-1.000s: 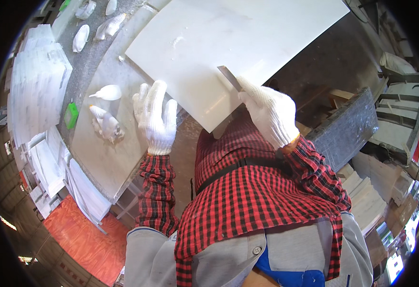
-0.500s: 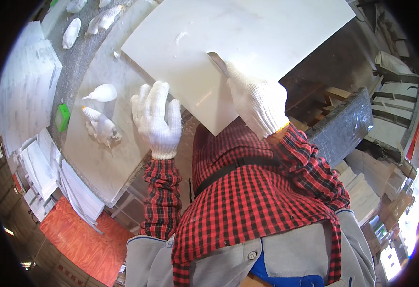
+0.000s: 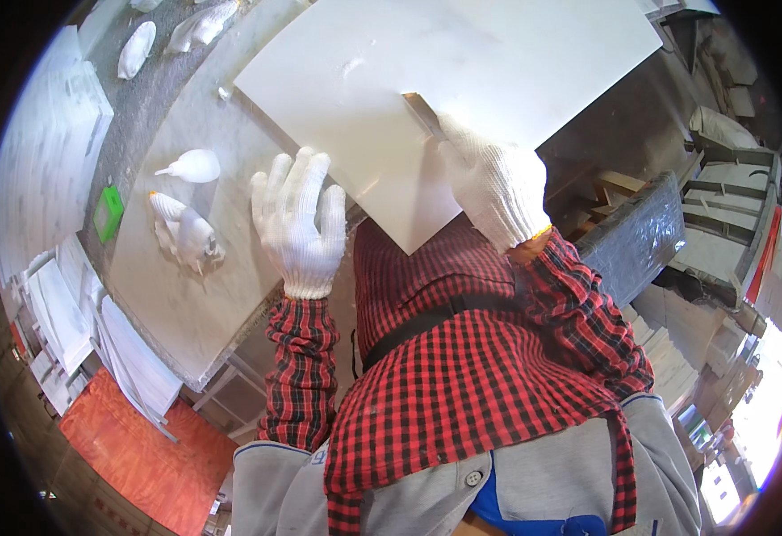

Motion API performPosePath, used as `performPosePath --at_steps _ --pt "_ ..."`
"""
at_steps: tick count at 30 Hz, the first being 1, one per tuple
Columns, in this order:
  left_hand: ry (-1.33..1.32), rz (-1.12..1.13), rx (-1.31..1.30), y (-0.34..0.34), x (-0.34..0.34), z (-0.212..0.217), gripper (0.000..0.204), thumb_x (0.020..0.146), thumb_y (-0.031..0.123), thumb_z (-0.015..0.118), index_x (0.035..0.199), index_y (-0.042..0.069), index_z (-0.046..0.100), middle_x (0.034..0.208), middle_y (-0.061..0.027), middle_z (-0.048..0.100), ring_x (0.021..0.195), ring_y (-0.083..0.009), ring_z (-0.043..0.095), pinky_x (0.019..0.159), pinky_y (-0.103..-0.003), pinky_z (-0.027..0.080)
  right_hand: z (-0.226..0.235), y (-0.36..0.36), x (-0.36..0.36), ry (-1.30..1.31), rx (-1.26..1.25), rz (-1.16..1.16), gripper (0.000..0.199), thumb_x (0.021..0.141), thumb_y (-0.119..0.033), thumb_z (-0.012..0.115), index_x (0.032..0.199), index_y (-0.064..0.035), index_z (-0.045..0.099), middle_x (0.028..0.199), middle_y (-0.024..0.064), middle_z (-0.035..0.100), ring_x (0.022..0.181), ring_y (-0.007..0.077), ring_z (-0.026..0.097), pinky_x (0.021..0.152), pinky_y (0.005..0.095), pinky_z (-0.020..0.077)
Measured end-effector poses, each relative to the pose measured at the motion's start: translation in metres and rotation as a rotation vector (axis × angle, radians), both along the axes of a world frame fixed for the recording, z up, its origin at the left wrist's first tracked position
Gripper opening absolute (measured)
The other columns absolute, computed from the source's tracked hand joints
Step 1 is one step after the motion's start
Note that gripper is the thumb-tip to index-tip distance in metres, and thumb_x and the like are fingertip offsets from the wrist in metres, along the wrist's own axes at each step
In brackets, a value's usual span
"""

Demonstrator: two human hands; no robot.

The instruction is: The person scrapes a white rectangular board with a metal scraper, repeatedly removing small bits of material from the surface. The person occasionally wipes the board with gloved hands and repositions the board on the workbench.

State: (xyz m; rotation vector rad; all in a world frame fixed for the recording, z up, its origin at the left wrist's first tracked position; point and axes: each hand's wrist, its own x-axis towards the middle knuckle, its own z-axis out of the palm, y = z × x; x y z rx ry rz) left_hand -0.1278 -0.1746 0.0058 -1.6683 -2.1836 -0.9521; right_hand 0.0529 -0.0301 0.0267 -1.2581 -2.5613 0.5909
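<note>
A glossy white slab (image 3: 485, 58) lies in front of me, one corner pointing at my checked apron. My right hand (image 3: 502, 189), in a white knit glove, is closed around a flat metal scraper blade (image 3: 421, 112). The blade's end meets the slab's surface; the grip itself is hidden by the fingers. Also gloved, my left hand (image 3: 300, 223) is open with fingers spread, beside the slab's left edge and over the rim of the stone table (image 3: 158, 304). Left of it lie a white squeeze bottle (image 3: 197, 166) and a crumpled white glove-like bundle (image 3: 185, 234).
A green box (image 3: 108, 214) sits at the table's far left, near stacked pale slabs (image 3: 47, 147). More white bundles (image 3: 136, 50) lie at upper left. A plastic-wrapped block (image 3: 636, 237) and a metal frame (image 3: 730, 210) stand on the right. An orange-red board (image 3: 145, 447) is at lower left.
My right hand and the blade have shifted slightly to the right over the slab. The left hand stays open beside the edge. The whole view has turned a little.
</note>
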Motion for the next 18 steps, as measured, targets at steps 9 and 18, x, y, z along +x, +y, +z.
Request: performPosePath --at_steps 9,18 --pt "-0.034 0.03 -0.076 -0.008 0.002 -0.003 0.036 0.085 0.009 0.074 0.121 0.007 0.074 0.126 -0.0114 0.071 0.123 -0.0317 0.062 0.115 -0.049 0.038 0.003 0.0 -0.001 0.033 -0.121 -0.043 0.035 0.095 -0.026 0.058 0.13 -0.0233 0.065 0.087 0.0139 0.072 0.077 0.0366 0.071 0.068 0.0461 0.0564" --pt "0.015 0.071 -0.09 -0.012 0.003 -0.009 0.035 0.09 0.015 0.072 0.124 0.005 0.072 0.126 -0.0117 0.071 0.126 -0.0315 0.062 0.115 -0.048 0.037 0.007 -0.03 0.013 0.325 -0.376 0.2 0.041 0.095 -0.014 0.07 0.136 -0.0137 0.067 0.095 0.0109 0.078 0.066 0.0135 0.07 0.061 0.0298 0.0574"
